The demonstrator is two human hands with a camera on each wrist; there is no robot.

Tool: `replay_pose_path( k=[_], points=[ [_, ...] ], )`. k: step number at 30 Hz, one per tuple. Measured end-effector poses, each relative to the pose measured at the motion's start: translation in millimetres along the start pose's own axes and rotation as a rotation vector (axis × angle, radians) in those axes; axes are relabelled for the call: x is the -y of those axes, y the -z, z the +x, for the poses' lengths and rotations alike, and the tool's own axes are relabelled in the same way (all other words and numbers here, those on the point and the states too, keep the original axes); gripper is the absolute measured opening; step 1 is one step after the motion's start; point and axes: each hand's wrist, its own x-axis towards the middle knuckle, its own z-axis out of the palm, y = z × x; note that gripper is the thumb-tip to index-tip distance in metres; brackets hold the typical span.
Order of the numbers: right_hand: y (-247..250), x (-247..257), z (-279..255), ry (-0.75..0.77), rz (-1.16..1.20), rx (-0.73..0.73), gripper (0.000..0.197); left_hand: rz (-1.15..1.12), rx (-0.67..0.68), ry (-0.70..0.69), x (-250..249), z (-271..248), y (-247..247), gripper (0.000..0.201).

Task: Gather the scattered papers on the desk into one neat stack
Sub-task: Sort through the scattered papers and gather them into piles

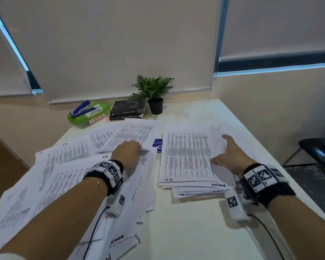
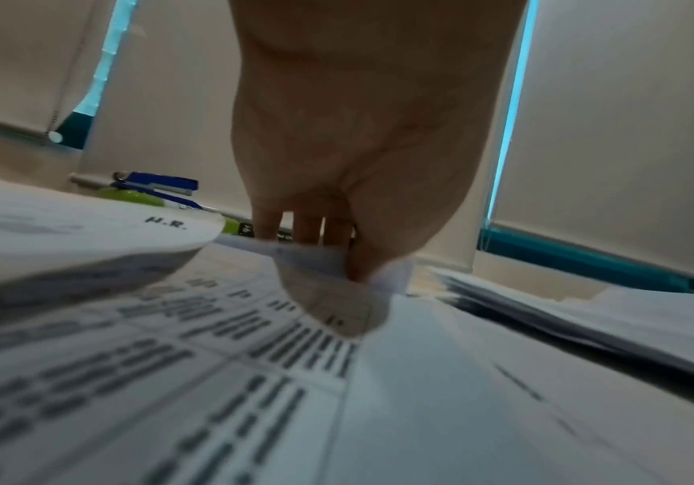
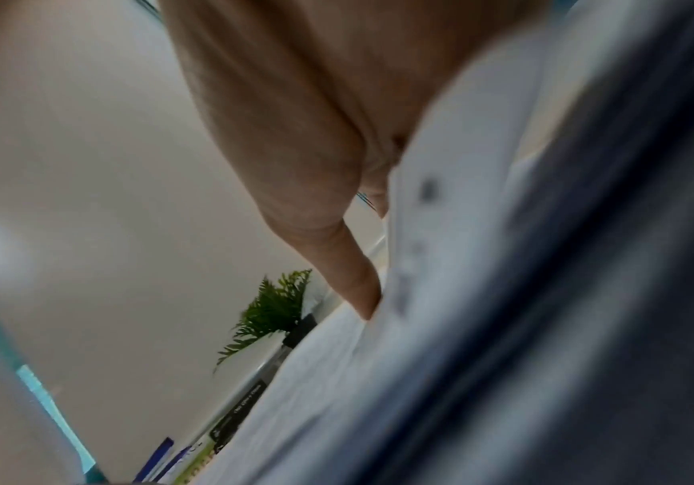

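A rough stack of papers (image 1: pixel 188 158) lies right of centre on the white desk (image 1: pixel 191 218), its near edges uneven; the right hand (image 1: pixel 231 156) rests at its right edge, fingers spread and relaxed. Left of it, loose sheets (image 1: pixel 68 175) fan over the desk's left and near edges, and the left hand (image 1: pixel 129 152) pinches one sheet's corner, though blur hides the exact hold. Bare desk shows between the groups. Far off sit a green box (image 1: pixel 88 115) with a blue stapler (image 1: pixel 81 108) on top, books (image 1: pixel 128 109) and a potted plant (image 1: pixel 154 92).
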Motion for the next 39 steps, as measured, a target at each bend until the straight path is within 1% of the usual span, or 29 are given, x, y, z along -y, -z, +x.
replay_pose_path(
  k=[1,2,5,6,7,8,10,11,12,13,14,15,16,17,18,19,20,21,22,23,26,29,31,33,34,37,39],
  points=[
    [-1.3,-4.6,2.7,0.007,-0.022,0.009,0.102,0.010,-0.082,0.019,-2.1,0.4,1.2,0.014],
    [-1.6,-5.8,1.9,0.023,-0.031,0.019,0.101,-0.046,-0.174,0.027,-5.7,0.0,4.8,0.014],
    [-2.8,-4.7,-2.0,0.019,-0.085,0.066,0.090,-0.358,-0.482,-0.008,-22.2,-9.4,29.8,0.025],
    [-3.0,-2.8,-4.2,0.009,-0.105,0.068,0.083,-0.430,-0.556,-0.028,-28.9,-14.7,40.0,0.026],
    [-3.1,-0.8,-5.6,0.001,-0.151,0.070,0.077,-0.478,-0.605,-0.059,-36.9,-22.6,50.7,0.027],
    [-2.6,2.5,-7.9,0.014,-0.249,0.050,0.072,-0.501,-0.631,-0.098,-45.0,-31.7,59.4,0.027],
    [-0.3,12.4,-11.0,0.078,-0.464,-0.092,0.068,-0.495,-0.611,-0.192,-64.8,-55.7,72.0,0.024],
    [-0.6,18.1,-12.9,0.143,-0.513,-0.175,0.066,-0.470,-0.573,-0.243,-73.9,-67.5,73.8,0.022],
    [-2.7,24.9,-16.9,0.202,-0.474,-0.216,0.066,-0.432,-0.530,-0.289,-82.4,-78.8,73.0,0.022],
    [-6.2,33.0,-22.5,0.225,-0.331,-0.197,0.066,-0.378,-0.479,-0.330,-89.7,-88.1,68.6,0.021],
    [-11.2,40.7,-28.6,0.209,-0.125,-0.131,0.067,-0.322,-0.431,-0.371,-96.4,-96.6,61.8,0.022],
    [-17.1,46.6,-33.8,0.152,0.085,-0.042,0.066,-0.276,-0.380,-0.410,-101.7,-103.6,53.6,0.022],
    [-23.4,51.4,-39.0,0.071,0.256,0.052,0.061,-0.250,-0.324,-0.447,-106.2,-109.7,44.9,0.021],
    [-29.9,53.7,-43.3,0.008,0.372,0.132,0.051,-0.240,-0.260,-0.477,-109.7,-116.2,37.6,0.019],
    [-36.9,50.6,-42.9,-0.019,0.434,0.167,0.043,-0.252,-0.199,-0.507,-111.8,-122.1,31.4,0.019],
    [-42.9,45.1,-41.2,-0.025,0.427,0.155,0.041,-0.281,-0.139,-0.521,-112.6,-127.6,26.3,0.022],
    [-48.0,36.7,-37.6,-0.017,0.386,0.122,0.050,-0.326,-0.076,-0.522,-111.8,-132.4,22.3,0.023],
    [-51.5,28.5,-34.0,-0.008,0.317,0.089,0.063,-0.366,-0.016,-0.509,-109.4,-136.1,20.2,0.024],
    [-52.5,21.8,-31.4,0.011,0.245,0.061,0.068,-0.391,0.029,-0.489,-106.0,-139.4,20.9,0.027],
    [-51.2,18.6,-32.6,0.028,0.195,0.051,0.069,-0.405,0.055,-0.459,-100.7,-141.3,22.8,0.030],
    [-41.9,8.1,-28.0,0.047,0.107,0.017,0.081,-0.425,0.056,-0.356,-71.4,-142.2,33.4,0.035],
    [-29.5,6.9,-24.0,0.072,0.089,-0.028,0.076,-0.348,-0.009,-0.220,-25.5,-140.0,46.6,0.035],
    [-21.0,8.0,-22.4,0.080,0.070,-0.042,0.073,-0.283,-0.033,-0.086,13.1,-138.0,51.2,0.034],
    [-11.0,7.3,-20.3,0.077,0.012,-0.054,0.072,-0.225,-0.026,0.079,52.4,-139.7,54.6,0.040],
    [-6.7,5.8,-18.5,0.074,-0.035,-0.067,0.072,-0.187,0.000,0.169,72.5,-141.1,54.9,0.048],
    [4.9,-2.4,-13.5,0.040,-0.185,-0.086,0.071,-0.056,0.095,0.373,121.7,-153.4,54.9,0.088],
    [8.9,-5.7,-13.4,0.009,-0.272,-0.096,0.069,-0.078,0.110,0.486,144.3,-164.8,53.4,0.111]
  ],
)
